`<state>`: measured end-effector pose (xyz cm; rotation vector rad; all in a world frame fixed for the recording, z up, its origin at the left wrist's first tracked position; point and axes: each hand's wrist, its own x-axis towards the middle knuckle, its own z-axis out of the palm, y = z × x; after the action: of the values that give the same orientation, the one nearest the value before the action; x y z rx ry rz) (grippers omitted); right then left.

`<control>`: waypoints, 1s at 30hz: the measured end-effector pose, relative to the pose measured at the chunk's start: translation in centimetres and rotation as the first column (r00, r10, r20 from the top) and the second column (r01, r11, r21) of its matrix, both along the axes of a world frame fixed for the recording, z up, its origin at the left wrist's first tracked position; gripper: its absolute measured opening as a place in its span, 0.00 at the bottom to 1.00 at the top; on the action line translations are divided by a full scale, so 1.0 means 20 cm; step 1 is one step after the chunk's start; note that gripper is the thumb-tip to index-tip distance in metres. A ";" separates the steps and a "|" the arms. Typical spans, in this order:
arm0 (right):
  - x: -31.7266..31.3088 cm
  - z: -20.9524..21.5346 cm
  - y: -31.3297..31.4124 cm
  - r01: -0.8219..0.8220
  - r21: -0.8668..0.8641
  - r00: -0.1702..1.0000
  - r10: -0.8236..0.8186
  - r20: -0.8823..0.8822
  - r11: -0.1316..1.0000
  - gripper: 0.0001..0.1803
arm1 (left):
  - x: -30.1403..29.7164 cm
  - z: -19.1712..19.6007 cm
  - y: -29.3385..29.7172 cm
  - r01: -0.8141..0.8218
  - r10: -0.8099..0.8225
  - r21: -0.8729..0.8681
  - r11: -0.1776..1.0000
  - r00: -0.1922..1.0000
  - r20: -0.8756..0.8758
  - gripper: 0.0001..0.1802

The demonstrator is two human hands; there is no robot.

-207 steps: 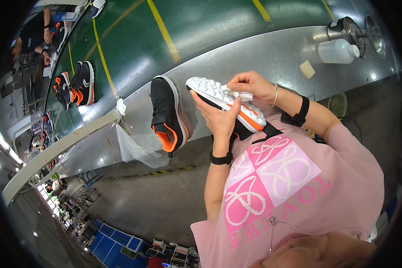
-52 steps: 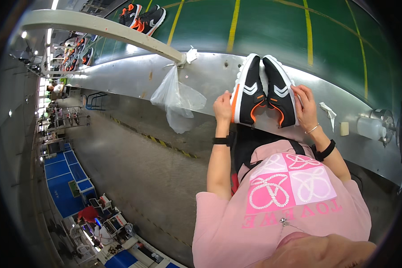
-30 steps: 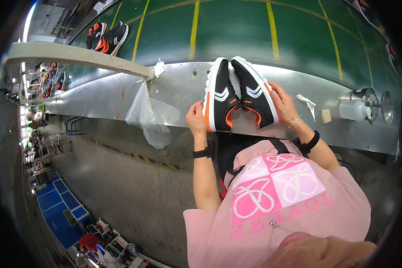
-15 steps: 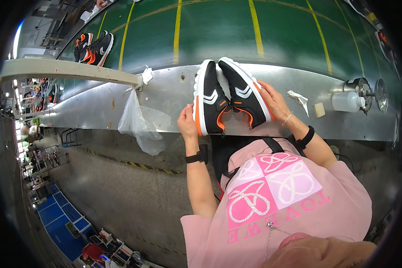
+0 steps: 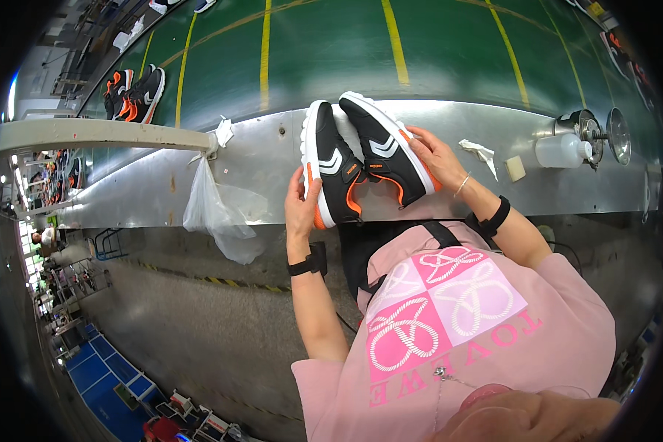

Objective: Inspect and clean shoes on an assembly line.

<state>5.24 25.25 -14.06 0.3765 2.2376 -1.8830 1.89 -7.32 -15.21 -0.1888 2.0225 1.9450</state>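
Shoe factory: green conveyor belt carrying sneakers.

Black-orange sneaker pair on steel ledge

The person wears a pink short-sleeved T-shirt with a darker pink and white checkered knot print at lower right of the frame. A black wristband circles the left wrist. The right wrist carries a black band and a thin bracelet, and black straps cross the chest.
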 end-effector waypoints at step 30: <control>0.00 0.30 -0.12 0.431 -0.810 0.887 -0.023 0.461 0.398 0.29 | 0.16 0.20 0.40 -0.257 -0.079 0.742 0.619 0.920 0.384 0.30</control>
<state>5.32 22.84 -8.02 0.7815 0.6737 -2.5323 5.09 0.70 -11.16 -0.4172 0.7863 2.4248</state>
